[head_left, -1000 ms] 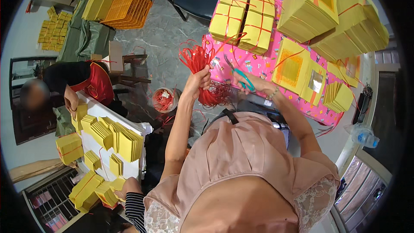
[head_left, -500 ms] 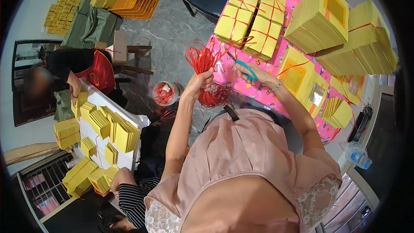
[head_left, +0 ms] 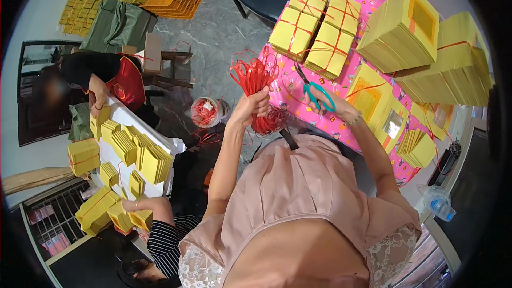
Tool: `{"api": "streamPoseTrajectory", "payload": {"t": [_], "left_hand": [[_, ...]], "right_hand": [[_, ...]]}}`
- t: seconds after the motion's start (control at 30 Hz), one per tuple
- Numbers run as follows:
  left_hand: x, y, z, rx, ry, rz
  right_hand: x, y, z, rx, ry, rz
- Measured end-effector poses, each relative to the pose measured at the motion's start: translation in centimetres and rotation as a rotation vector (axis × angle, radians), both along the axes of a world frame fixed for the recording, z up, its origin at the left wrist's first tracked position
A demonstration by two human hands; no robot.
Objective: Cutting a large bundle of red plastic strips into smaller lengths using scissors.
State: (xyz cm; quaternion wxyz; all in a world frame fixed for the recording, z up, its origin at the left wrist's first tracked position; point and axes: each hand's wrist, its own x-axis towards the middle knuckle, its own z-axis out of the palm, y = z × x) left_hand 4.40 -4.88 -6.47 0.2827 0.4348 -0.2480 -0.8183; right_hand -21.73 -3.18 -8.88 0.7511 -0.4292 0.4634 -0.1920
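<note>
Red glossy ribbon, gathered into a thick looped bundle (head_left: 254,74), fans out above the left hand (head_left: 254,108) of a person in a dusty-pink top (head_left: 288,181) with lace sleeves, the fingers wrapped firmly around the ribbon while a tangle of strands hangs below the fist. The right hand (head_left: 335,109), a bracelet (head_left: 354,118) at its wrist, curls around the handles of dark-bladed scissors with teal loop handles (head_left: 326,99); whether the blades are fully together cannot be told. The scissors point up and to the left, their tips near the ribbon but apart from it, over the edge of a table covered in bright pink patterned cloth (head_left: 284,96). Just beyond the blades, blocks of yellow paper crossed with red ribbon (head_left: 293,32) sit side by side in two rows, and to their right rises a tall square stack of yellow paper with an orange panel (head_left: 392,37). On the grey marbled floor (head_left: 218,42) to the left stands a pale round bucket (head_left: 222,112) holding red ribbon scraps. Farther left, a co-worker in a black top and red apron (head_left: 128,81) touches folded yellow paper at a white-topped table (head_left: 140,124), and a second co-worker in a black-and-white striped sleeve (head_left: 169,240) reaches across its lower end among more yellow bundles.
</note>
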Motion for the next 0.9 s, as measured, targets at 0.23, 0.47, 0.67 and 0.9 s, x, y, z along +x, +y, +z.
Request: {"api": "streamPoseTrajectory", "payload": {"t": [0.23,0.47,0.67,0.9], "left_hand": [[-0.1,0.6,1.9,-0.008,0.188,-0.062],[-0.3,1.1,2.7,0.019,0.306,-0.065],[-0.6,1.8,3.2,-0.07,0.189,0.015],[-0.8,2.6,3.3,-0.092,0.097,-0.006]], "right_hand": [[-0.1,0.7,1.2,-0.13,-0.382,0.259],[0.2,-0.2,2.8,-0.158,-0.413,0.33],[-0.3,-0.2,3.6,-0.176,-0.499,0.341],[-0.2,0.0,5.9,-0.181,-0.541,0.302]]}}
